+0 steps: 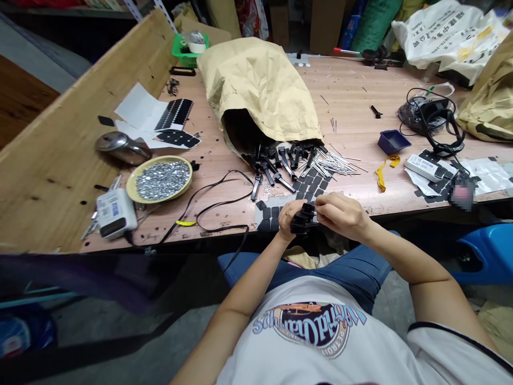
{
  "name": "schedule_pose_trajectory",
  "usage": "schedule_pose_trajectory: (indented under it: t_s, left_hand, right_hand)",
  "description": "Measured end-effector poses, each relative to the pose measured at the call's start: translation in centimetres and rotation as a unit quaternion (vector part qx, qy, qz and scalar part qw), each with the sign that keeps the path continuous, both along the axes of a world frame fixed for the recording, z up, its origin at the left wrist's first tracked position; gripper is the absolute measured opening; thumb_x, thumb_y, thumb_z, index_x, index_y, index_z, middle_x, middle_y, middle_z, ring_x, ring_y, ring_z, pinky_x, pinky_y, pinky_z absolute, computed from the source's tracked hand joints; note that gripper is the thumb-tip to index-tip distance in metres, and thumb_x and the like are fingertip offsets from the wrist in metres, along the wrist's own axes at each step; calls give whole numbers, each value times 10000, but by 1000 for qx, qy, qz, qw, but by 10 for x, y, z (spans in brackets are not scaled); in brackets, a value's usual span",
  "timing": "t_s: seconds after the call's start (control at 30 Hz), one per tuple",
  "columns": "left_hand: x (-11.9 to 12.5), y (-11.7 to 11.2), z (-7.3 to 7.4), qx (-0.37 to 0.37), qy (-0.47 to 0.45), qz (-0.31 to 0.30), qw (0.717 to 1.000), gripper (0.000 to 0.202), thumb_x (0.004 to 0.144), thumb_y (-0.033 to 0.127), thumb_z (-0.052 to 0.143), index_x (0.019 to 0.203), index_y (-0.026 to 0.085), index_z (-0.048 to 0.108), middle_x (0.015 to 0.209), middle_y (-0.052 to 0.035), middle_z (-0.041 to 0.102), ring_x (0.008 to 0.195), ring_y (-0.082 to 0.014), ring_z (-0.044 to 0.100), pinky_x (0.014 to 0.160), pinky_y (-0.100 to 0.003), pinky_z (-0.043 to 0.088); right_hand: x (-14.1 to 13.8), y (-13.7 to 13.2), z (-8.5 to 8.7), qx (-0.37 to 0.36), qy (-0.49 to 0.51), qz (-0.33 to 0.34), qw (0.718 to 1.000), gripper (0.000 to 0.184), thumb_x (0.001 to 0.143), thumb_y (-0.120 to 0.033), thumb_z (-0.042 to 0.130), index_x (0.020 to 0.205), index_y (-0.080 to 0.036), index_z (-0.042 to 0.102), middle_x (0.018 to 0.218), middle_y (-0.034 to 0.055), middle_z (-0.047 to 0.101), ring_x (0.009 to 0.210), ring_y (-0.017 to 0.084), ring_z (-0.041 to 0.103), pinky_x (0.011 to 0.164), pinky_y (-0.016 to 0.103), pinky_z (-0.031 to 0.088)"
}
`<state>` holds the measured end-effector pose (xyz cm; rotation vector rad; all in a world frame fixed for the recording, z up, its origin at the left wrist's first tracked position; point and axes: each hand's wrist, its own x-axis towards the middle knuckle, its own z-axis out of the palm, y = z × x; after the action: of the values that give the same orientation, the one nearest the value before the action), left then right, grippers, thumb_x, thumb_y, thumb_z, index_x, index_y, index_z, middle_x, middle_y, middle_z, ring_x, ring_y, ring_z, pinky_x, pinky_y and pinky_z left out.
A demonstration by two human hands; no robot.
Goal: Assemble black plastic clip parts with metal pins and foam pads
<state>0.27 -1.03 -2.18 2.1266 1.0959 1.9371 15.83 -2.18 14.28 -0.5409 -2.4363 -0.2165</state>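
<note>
My left hand (289,218) is closed around several black plastic pieces (303,218) at the table's front edge. Right beside them, my right hand (340,215) is pinched, its fingertips against the held pieces; whatever is between those fingers is too small or hidden to make out. Just beyond my hands lie black adhesive pads (310,187) on a backing sheet. A pile of thin metal rods (334,163) rests to the right of more black plastic parts (276,163), which spill from the mouth of a large brown paper sack (260,85).
Left stands a yellow bowl (132,187) of small shiny metal pieces, near a white box-shaped device (116,213). A black cable (216,203) crosses the front left. On the right are a small dark blue tray (394,142), a yellow strap (381,176) and a black headset-like frame (444,128).
</note>
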Motion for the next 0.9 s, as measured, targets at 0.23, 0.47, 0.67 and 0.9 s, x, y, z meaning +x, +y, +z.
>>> schedule_pose_trajectory:
  t_s: [0.23, 0.47, 0.67, 0.9]
  left_hand:
    - [1, 0, 6, 28, 18, 4, 999, 203, 849, 359, 509, 999, 224, 537, 944, -56, 705, 871, -184, 677, 758, -358, 556]
    - [3, 0, 1, 2, 17, -1, 1000, 211, 840, 346, 507, 1016, 236, 546, 930, -47, 704, 852, -193, 679, 760, -366, 550]
    - [9, -1, 1, 1, 14, -12, 1000, 201, 833, 281, 525, 1022, 222, 560, 910, -45, 711, 838, -179, 681, 751, -338, 550]
    - [7, -1, 0, -3, 26, 9, 1000, 180, 842, 277, 504, 1001, 207, 550, 925, -56, 714, 855, -178, 679, 757, -349, 554]
  right_hand:
    - [-1, 0, -13, 28, -48, 4, 998, 250, 912, -101, 366, 713, -180, 496, 832, 69, 621, 689, 118, 526, 611, 238, 480]
    - [2, 0, -18, 28, -53, 3, 998, 242, 910, -100, 376, 715, -182, 494, 843, 75, 627, 686, 122, 531, 612, 243, 477]
    - [4, 4, -18, -42, -11, 20, 999, 220, 918, -136, 376, 740, -188, 494, 824, 62, 628, 708, 114, 552, 600, 228, 477]
    - [9, 1, -16, -61, -15, -13, 998, 218, 907, -127, 382, 729, -189, 491, 816, 65, 627, 691, 123, 535, 590, 241, 465]
